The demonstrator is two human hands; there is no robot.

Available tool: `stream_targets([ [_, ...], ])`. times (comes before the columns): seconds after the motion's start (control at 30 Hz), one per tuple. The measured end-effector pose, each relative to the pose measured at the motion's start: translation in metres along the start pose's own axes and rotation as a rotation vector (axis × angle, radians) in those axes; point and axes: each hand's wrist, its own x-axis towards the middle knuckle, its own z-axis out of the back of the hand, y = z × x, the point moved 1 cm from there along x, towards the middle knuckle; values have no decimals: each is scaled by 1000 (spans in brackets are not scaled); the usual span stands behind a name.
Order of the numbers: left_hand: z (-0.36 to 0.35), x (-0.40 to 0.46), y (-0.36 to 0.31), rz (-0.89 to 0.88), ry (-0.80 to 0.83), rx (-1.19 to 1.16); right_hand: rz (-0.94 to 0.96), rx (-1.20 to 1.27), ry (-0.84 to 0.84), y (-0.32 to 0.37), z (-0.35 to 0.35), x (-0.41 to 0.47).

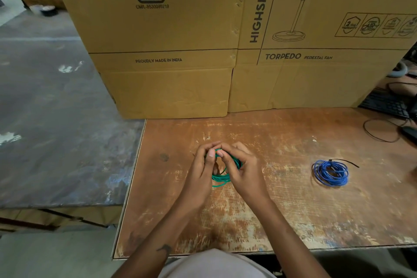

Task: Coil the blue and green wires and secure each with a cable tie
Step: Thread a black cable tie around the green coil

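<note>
Both of my hands hold a coil of green wire point(221, 178) just above the worn wooden table point(282, 210), a little left of its middle. My left hand point(202, 171) grips the coil's left side and my right hand point(242, 170) its right side, thumbs meeting at the top of the coil. Whatever the fingertips pinch there is too small to tell. A coil of blue wire point(330, 172) lies on the table to the right, with a black cable tie point(345, 161) around its top and the tie's tail sticking out to the right.
Large cardboard fan boxes point(203, 52) stand along the table's back edge. A black keyboard point(388, 104), a thin black cable point(374, 131) and a dark mouse point(409, 132) sit at the far right. The table's left edge drops to a grey floor point(56, 119).
</note>
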Motion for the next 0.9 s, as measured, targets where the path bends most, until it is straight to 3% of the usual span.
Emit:
stream_targets([
  [0.17,12,0,-1,-91,104,304,-10,53,-28,-3,-5,-4],
  [0.33,18,-2,-1,-174,-44,449,4,-1,-15,3,-8,-4],
  [0.47,25,-7,7,-118,-144,478,-181,205,-1,-9,-14,2],
  [0.53,32,-9,17,-103,-200,504,-283,91,10,-36,-24,11],
  [0.63,41,-14,29,-54,-266,490,-371,-322,209,-76,-44,20],
  [0.9,62,-33,43,65,-312,507,-366,-663,271,-99,-89,18],
])
